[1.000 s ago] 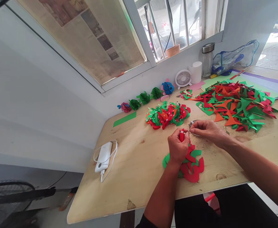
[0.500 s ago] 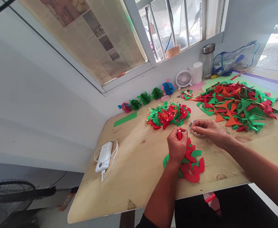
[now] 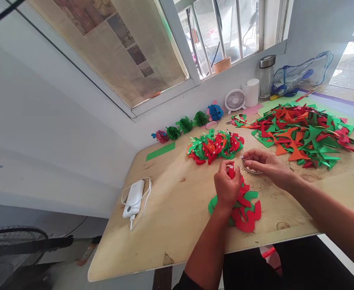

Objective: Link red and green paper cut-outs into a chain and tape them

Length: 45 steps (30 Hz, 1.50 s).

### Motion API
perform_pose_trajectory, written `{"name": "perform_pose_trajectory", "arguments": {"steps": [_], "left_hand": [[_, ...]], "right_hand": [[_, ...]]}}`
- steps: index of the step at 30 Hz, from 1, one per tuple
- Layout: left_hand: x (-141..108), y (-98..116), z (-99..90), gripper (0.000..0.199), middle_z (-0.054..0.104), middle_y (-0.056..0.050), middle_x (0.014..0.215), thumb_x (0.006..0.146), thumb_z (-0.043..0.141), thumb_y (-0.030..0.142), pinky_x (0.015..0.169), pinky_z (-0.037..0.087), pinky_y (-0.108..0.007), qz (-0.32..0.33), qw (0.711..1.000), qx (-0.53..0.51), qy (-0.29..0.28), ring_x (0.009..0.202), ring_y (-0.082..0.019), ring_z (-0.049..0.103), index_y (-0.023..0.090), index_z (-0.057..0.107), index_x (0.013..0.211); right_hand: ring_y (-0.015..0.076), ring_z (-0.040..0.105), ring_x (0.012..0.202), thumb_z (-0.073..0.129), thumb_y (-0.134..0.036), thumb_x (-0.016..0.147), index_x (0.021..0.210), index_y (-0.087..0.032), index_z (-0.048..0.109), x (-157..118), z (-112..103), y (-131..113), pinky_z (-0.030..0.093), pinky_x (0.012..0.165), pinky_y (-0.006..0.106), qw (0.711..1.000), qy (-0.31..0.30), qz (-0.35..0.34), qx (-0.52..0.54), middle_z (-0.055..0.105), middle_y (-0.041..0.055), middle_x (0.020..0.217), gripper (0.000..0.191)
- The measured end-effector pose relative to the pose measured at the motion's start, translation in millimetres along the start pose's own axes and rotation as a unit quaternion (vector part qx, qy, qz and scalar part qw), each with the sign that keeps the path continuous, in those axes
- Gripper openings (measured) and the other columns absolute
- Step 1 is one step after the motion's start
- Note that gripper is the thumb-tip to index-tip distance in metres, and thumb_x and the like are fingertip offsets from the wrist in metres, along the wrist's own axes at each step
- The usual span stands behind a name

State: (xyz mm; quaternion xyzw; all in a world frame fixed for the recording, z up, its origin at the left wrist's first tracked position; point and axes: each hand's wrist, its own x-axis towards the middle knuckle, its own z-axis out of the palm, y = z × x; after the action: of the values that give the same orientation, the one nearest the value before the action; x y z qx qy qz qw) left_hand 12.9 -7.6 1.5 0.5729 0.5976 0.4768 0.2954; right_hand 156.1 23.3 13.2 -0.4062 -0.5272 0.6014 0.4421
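Near the front of the wooden table, my left hand (image 3: 227, 185) is closed on a small red paper piece (image 3: 231, 172) with a pale spot on it. My right hand (image 3: 263, 164), just to the right, pinches a tiny whitish bit (image 3: 242, 158) between thumb and forefinger. Below its fingers lies a roll of tape (image 3: 251, 170), partly hidden by the hand. Red and green curved paper cutouts (image 3: 246, 219) are spread under and beside my left wrist. Beyond my hands sits a heap of red, green and orange cutouts with white spots (image 3: 215, 147).
Paper scraps (image 3: 305, 133) are piled at the right. Along the wall stand paper flowers (image 3: 185, 125), a small fan (image 3: 235, 100), a white cylinder (image 3: 252, 92) and a glass bottle (image 3: 265, 78). A power bank (image 3: 134, 198) with a cable lies on the left, near a green strip (image 3: 160, 151).
The right fingers have lifted slightly off the tape roll, and the whitish bit now shows at their tips. The left hand still holds the red piece. The view has shifted slightly.
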Motion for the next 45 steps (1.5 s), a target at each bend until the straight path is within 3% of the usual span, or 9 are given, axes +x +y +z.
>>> {"name": "perform_pose_trajectory", "arguments": {"steps": [13, 23, 28, 32, 38, 42, 45], "left_hand": [[1, -2, -2.8, 0.024, 0.061, 0.000, 0.066, 0.079, 0.053, 0.027, 0.056, 0.037, -0.024, 0.022, 0.993, 0.116, 0.020, 0.058, -0.015, 0.056, 0.019, 0.056, 0.101], [1, -3, -0.9, 0.019, 0.061, 0.001, 0.064, 0.082, 0.052, 0.031, 0.055, 0.035, -0.023, 0.006, 0.992, 0.123, 0.024, 0.059, -0.016, 0.058, 0.020, 0.055, 0.097], [1, -3, 0.9, 0.022, 0.061, 0.001, 0.064, 0.082, 0.052, 0.030, 0.055, 0.036, -0.023, -0.004, 0.991, 0.132, 0.018, 0.061, -0.016, 0.059, 0.021, 0.053, 0.102], [2, -2, 1.5, 0.032, 0.062, 0.001, 0.069, 0.079, 0.056, 0.029, 0.060, 0.039, -0.024, -0.005, 0.991, 0.131, 0.009, 0.066, -0.016, 0.060, 0.021, 0.050, 0.109], [3, -2, -3.4, 0.075, 0.063, -0.002, 0.095, 0.064, 0.072, 0.026, 0.071, 0.045, -0.027, 0.020, 0.997, 0.063, -0.047, 0.080, -0.016, 0.060, 0.024, 0.035, 0.130], [6, -1, -11.8, 0.077, 0.062, -0.005, 0.104, 0.066, 0.073, 0.031, 0.072, 0.047, -0.026, -0.002, 0.993, -0.048, -0.112, 0.079, -0.013, 0.059, 0.024, 0.035, 0.133], [11, -1, -16.5, 0.064, 0.063, -0.005, 0.094, 0.070, 0.069, 0.034, 0.070, 0.048, -0.026, -0.060, 0.975, -0.163, -0.137, 0.076, -0.013, 0.059, 0.020, 0.044, 0.127]], "right_hand": [[0.0137, 0.053, 0.062, 0.065, -0.043, 0.071, 0.092, -0.022, 0.060, 2, 8, -2, 0.041, 0.054, 0.027, 0.991, 0.043, -0.072, -0.103, 0.060, 0.0002, 0.069, 0.031], [0.0145, 0.055, 0.060, 0.057, -0.033, 0.077, 0.100, -0.023, 0.057, 9, 28, -1, 0.043, 0.060, 0.031, 0.957, 0.062, -0.124, -0.255, 0.066, -0.0002, 0.073, 0.025], [0.0179, 0.061, 0.070, 0.057, -0.030, 0.076, 0.102, -0.022, 0.056, 12, 33, 6, 0.044, 0.072, 0.034, 0.961, 0.060, -0.131, -0.237, 0.066, -0.0003, 0.071, 0.028], [0.0178, 0.061, 0.068, 0.056, -0.032, 0.076, 0.102, -0.021, 0.056, 14, 32, 6, 0.043, 0.069, 0.033, 0.970, 0.061, -0.118, -0.202, 0.066, 0.0001, 0.069, 0.028], [0.0163, 0.057, 0.061, 0.059, -0.036, 0.074, 0.100, -0.021, 0.055, 14, 23, -3, 0.041, 0.057, 0.029, 0.978, 0.088, -0.097, -0.165, 0.063, 0.0005, 0.067, 0.030], [0.0158, 0.055, 0.061, 0.061, -0.038, 0.074, 0.099, -0.022, 0.055, 16, 16, -5, 0.041, 0.060, 0.030, 0.975, 0.105, -0.106, -0.162, 0.062, 0.0002, 0.068, 0.030], [0.0157, 0.055, 0.061, 0.062, -0.039, 0.073, 0.100, -0.021, 0.056, 19, 12, -3, 0.042, 0.061, 0.031, 0.975, 0.113, -0.103, -0.159, 0.062, 0.0000, 0.067, 0.033]]}}
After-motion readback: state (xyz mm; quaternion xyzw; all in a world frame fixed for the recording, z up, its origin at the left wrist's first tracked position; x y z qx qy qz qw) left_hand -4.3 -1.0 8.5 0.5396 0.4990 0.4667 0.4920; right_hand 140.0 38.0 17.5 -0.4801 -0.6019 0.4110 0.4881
